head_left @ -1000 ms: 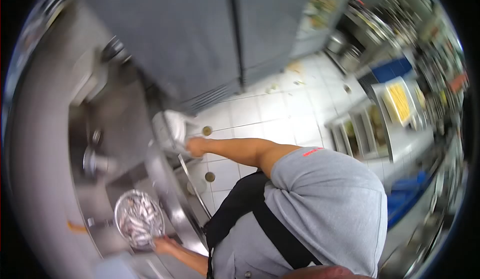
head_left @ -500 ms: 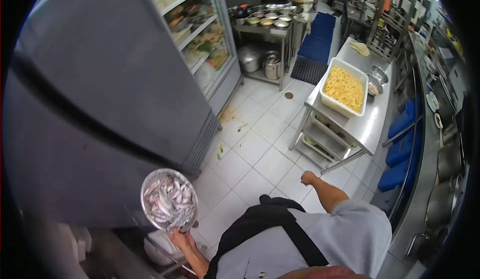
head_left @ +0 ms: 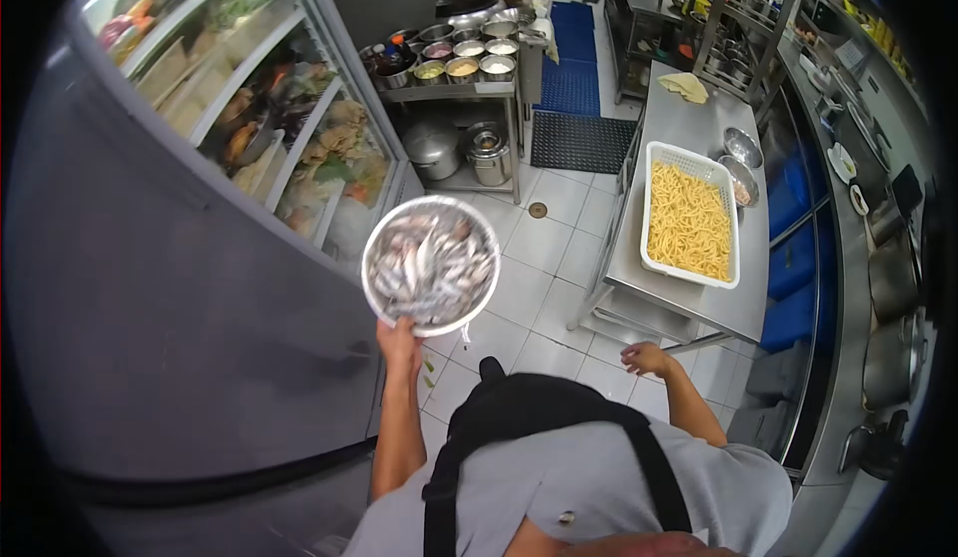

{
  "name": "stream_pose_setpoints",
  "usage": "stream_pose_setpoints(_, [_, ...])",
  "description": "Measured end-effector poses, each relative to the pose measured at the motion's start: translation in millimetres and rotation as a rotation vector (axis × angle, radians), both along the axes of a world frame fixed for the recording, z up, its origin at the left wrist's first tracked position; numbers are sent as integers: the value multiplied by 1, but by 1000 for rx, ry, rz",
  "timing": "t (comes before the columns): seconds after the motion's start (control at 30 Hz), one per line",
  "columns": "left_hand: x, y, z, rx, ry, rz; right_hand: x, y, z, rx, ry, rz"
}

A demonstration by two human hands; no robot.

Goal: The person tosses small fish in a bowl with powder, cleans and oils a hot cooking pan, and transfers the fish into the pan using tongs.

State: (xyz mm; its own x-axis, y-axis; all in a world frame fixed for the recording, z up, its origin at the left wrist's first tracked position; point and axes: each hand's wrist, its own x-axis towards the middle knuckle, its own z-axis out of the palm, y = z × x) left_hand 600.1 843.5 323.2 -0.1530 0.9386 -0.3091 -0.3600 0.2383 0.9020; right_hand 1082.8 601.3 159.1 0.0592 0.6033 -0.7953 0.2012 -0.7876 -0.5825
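"What is the left hand (head_left: 399,339) doing?"

"It's clamping one round bowl (head_left: 366,271) by the near rim, the forearm reaching forward. Small silvery fish (head_left: 424,258) are filling it, too heaped to count."

"And the right hand (head_left: 644,358)?"

"It's hovering empty, right of the round bowl and nearer the body, fingers loosely curled, elbow bending."

"What's sitting farther out?"

"One white basket (head_left: 733,248) of yellow strips (head_left: 689,220) is resting on a steel table (head_left: 733,304), right of the round bowl; two small metal bowls (head_left: 742,148) are sitting just beside the basket. Beyond the round bowl, two metal pots (head_left: 432,150) are standing on a low shelf. Left of it, a glass-door refrigerator (head_left: 394,163) is showing food."
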Motion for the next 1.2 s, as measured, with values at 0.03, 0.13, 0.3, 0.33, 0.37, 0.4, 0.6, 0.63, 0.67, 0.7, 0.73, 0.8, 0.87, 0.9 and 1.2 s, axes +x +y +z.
stream_pose_setpoints(0.03, [19,38,3,-8,-2,-61,-9,20,30,66,45,-65])
stream_pose_setpoints(0.13, [82,151,-25,70,12,-269,-23,81,116,296,159,-246])
stream_pose_setpoints(0.3, [227,276,20,-22,-61,-442,-39,191,219,560,208,-490])
stream_pose_setpoints(0.33, [259,303,23,-41,-70,-464,-31,212,223,586,190,-499])
stream_pose_setpoints(0.37, [289,329,18,-50,-74,-487,-21,231,225,607,175,-507])
stream_pose_setpoints(0.4, [314,349,12,-71,-70,-506,-9,250,227,611,156,-530])
stream_pose_setpoints(0.6, [460,475,18,-79,-107,-626,97,379,224,696,128,-545])
stream_pose_setpoints(0.63, [482,496,21,-65,-110,-637,118,402,226,712,134,-539])
stream_pose_setpoints(0.67, [503,516,22,-53,-115,-645,138,427,229,731,118,-520])
stream_pose_setpoints(0.7, [521,530,25,-52,-119,-649,154,444,230,733,97,-506])
stream_pose_setpoints(0.73, [545,551,29,-57,-120,-629,175,472,227,749,72,-490])
stream_pose_setpoints(0.8, [587,594,29,-49,-102,-630,217,523,223,749,6,-445])
stream_pose_setpoints(0.87, [630,636,31,14,-144,-639,259,567,219,789,-44,-448])
stream_pose_setpoints(0.9, [651,653,31,9,-135,-634,276,586,217,793,-64,-460])
stream_pose_setpoints(1.2, [845,823,-2,29,-215,-576,452,722,193,720,34,-555])
